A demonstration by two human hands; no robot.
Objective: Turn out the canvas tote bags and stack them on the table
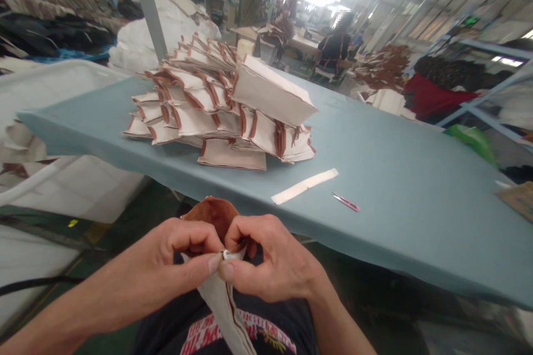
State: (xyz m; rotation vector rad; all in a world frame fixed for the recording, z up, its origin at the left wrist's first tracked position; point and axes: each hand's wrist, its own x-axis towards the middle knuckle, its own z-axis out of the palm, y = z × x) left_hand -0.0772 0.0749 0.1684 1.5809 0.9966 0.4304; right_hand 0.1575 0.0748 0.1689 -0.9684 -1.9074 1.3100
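Note:
Close to my body, in front of the table edge, my left hand (191, 252) and my right hand (266, 258) pinch a cream fabric piece with brown lining (220, 302). Their thumbs and fingertips almost meet at its upper edge, where a small whitish bit shows between them. Behind my fingers the brown lining stands up in a curve. A seam runs down the piece's lower part, which hangs over my dark printed shirt. My fingertips partly hide what exactly is gripped there.
On the blue-green table (400, 199) sits a pile of cream and brown sewn pieces (200, 100). Nearer me lie a cream strip (306, 186) and pink thread snips (345, 201). White bins (91, 188) stand at left. A person (335, 47) sits farther back.

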